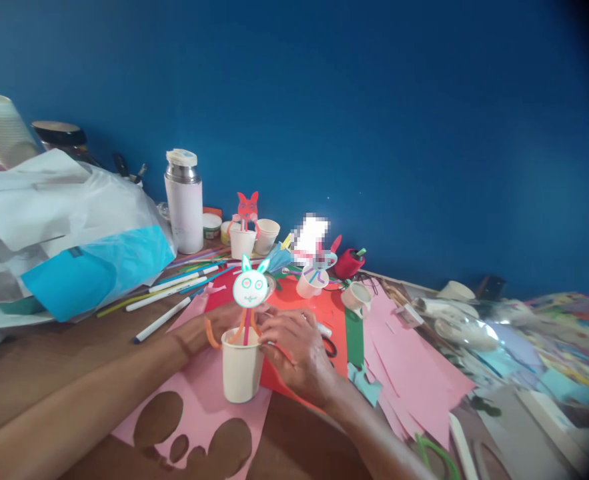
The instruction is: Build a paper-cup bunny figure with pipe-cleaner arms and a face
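In front of me on pink paper stands a white paper cup (243, 373). Out of it rises a rabbit face (251, 288) of white paper with green-edged ears, on a purple stick (247, 327). An orange pipe cleaner (209, 332) bends out over the cup's left rim, and its other end runs down to the right rim. My right hand (297, 347) is at that rim, fingers curled and closed around the pipe cleaner's right end. Behind the cup and the stick is my left hand (227, 319); its fingers are mostly hidden there.
Pink paper with cut-out holes (199, 400) lies under the cup, red paper (294, 373) beyond it. Markers (161, 320) lie to the left near a flask (184, 207) and a plastic bag (74, 220). A red-faced cup puppet (247, 207) stands behind; pink sheets (409, 367) lie right.
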Action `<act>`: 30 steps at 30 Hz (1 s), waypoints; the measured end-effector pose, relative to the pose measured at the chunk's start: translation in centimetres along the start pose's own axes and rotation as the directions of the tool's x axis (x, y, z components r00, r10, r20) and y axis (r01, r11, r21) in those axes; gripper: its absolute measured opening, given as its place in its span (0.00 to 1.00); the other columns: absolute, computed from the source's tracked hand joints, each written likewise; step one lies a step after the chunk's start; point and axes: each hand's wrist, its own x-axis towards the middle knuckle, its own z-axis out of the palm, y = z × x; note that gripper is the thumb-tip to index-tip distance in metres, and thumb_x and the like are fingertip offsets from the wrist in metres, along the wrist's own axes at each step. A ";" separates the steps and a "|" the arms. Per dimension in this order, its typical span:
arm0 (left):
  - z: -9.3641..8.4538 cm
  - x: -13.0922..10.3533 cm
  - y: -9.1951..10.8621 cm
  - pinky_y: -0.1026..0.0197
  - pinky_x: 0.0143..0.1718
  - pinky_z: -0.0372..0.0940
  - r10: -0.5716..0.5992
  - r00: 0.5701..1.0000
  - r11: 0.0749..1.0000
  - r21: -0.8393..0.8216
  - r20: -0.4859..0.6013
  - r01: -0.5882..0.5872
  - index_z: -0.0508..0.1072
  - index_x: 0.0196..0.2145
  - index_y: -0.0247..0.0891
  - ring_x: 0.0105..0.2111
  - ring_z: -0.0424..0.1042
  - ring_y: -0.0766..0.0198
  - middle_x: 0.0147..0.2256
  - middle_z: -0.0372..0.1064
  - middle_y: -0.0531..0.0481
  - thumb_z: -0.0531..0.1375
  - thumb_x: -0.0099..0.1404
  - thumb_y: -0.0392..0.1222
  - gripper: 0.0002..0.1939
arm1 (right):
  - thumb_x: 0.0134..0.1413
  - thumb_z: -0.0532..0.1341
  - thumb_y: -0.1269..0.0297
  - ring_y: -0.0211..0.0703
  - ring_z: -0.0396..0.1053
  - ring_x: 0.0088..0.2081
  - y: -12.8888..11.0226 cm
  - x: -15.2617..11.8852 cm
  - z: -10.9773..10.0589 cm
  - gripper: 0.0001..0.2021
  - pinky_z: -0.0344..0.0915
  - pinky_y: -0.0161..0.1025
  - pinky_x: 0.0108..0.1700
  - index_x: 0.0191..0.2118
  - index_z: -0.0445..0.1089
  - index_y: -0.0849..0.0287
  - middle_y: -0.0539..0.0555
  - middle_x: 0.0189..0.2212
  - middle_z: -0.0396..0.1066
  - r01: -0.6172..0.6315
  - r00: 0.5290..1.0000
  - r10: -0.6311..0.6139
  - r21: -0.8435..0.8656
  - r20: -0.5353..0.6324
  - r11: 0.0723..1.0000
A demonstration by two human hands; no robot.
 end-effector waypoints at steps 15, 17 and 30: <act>1.5 0.0 1.4 0.54 0.37 0.64 0.014 0.993 0.949 -0.312 -0.119 -0.051 0.71 0.38 0.33 0.33 0.71 0.55 0.33 0.72 0.41 0.51 0.60 0.51 0.20 | 0.54 0.56 0.68 0.41 0.63 0.39 2.4 0.2 -1.4 0.04 0.49 0.42 0.45 0.33 0.68 0.56 0.50 0.34 0.71 -0.205 0.969 0.179 -0.143 -0.172 0.968; 1.4 0.1 1.0 0.53 0.39 0.64 0.061 0.990 0.947 -0.306 -0.127 -0.098 0.70 0.41 0.34 0.36 0.71 0.55 0.37 0.71 0.40 0.52 0.59 0.51 0.20 | 0.54 0.55 0.68 0.41 0.63 0.39 2.5 0.2 -1.1 0.05 0.49 0.42 0.45 0.33 0.68 0.56 0.50 0.34 0.71 -0.202 0.971 0.177 -0.160 -0.161 0.966; 2.2 0.0 0.8 0.55 0.30 0.66 0.081 0.926 0.952 -0.246 -0.369 -0.181 0.68 0.39 0.37 0.29 0.72 0.58 0.34 0.72 0.46 0.56 0.57 0.41 0.11 | 0.58 0.49 0.61 0.45 0.64 0.45 3.3 0.2 -3.6 0.12 0.57 0.44 0.47 0.41 0.67 0.56 0.55 0.40 0.69 -0.257 0.844 0.350 0.265 -0.407 0.929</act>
